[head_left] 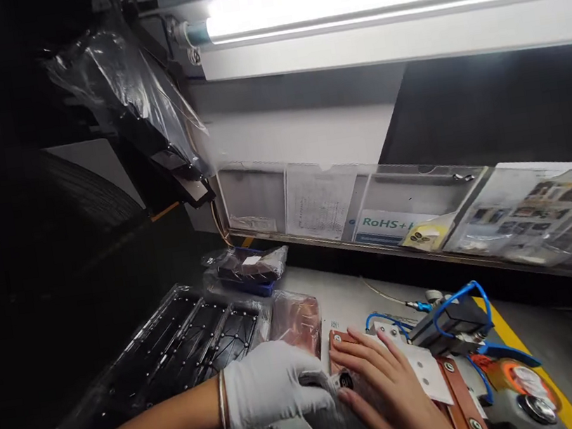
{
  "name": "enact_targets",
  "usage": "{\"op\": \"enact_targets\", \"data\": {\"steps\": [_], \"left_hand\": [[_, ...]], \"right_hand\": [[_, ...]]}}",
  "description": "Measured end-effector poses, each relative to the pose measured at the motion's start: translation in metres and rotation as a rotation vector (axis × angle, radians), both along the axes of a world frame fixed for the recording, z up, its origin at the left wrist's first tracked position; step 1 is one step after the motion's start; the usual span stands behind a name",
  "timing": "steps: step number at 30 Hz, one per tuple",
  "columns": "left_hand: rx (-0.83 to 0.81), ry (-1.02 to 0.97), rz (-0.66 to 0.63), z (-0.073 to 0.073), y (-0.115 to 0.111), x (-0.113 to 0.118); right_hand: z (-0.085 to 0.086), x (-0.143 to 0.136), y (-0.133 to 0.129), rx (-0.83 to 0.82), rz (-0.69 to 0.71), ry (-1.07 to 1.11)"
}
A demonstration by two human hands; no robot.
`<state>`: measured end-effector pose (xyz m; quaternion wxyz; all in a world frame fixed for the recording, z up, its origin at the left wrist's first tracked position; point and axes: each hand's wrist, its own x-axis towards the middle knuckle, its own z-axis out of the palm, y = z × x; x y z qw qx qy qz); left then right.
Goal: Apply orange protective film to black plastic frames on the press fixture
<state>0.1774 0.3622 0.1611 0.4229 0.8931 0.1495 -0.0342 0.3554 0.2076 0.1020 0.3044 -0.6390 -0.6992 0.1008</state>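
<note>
My left hand (275, 383), in a white glove, has its thumb and fingers closed at the edge of a pale grey piece (342, 428) whose kind I cannot make out. By its fingertips is a small black round mark (345, 381) with light characters. My bare right hand (386, 378) lies over the piece from the right, fingers stretched and apart, the lowest finger close to the mark. Beneath and beyond the right hand is a fixture with a brown-orange plate (458, 396) and a white block (428, 372). Much of the piece is hidden by both hands.
Left lies a black ribbed tray (177, 350) in clear film. Behind my hands are a copper-coloured wrapped pack (295, 320) and a bagged dark item (253, 265). At right stand a pneumatic cylinder (451, 326) with blue hoses and an orange tape roll (525, 380).
</note>
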Motion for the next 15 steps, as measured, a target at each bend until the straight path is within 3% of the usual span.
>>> {"op": "enact_targets", "data": {"steps": [3, 8, 12, 15], "left_hand": [[-0.005, 0.03, 0.003, 0.002, -0.009, -0.02], [-0.086, 0.015, 0.049, -0.007, -0.019, -0.04], [-0.192, -0.059, 0.072, -0.021, -0.03, -0.045], [-0.297, -0.08, 0.086, -0.032, -0.038, -0.043]], "right_hand": [[-0.004, -0.02, 0.012, -0.191, 0.049, 0.219], [-0.002, -0.043, -0.004, -0.443, -0.036, 0.513], [0.004, -0.052, -0.01, -0.519, -0.014, 0.574], [0.001, -0.058, -0.017, -0.437, -0.054, 0.531]]}}
